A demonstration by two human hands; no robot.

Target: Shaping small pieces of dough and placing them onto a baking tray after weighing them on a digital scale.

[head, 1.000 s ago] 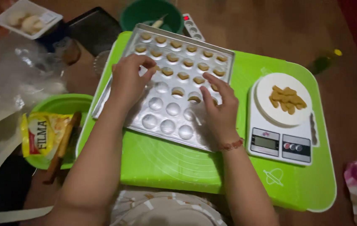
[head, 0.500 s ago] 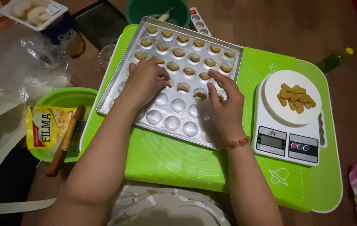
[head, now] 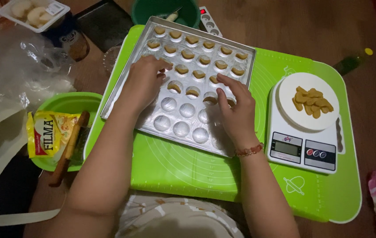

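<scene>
Pressing dough into metal mould tray (head: 183, 110) at centre, left hand (head: 144, 81) and right hand (head: 236, 108) open (fingertips down); yellow packet (head: 49, 132) at left edge, hands shifted little since earlier.

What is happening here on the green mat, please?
A person is pressing dough into a metal mould tray that lies on a green mat. The left hand and the right hand both rest on the tray's middle rows. The far rows hold dough pieces; the near cups look empty. To the right, a kitchen scale carries more dough pieces.
</scene>
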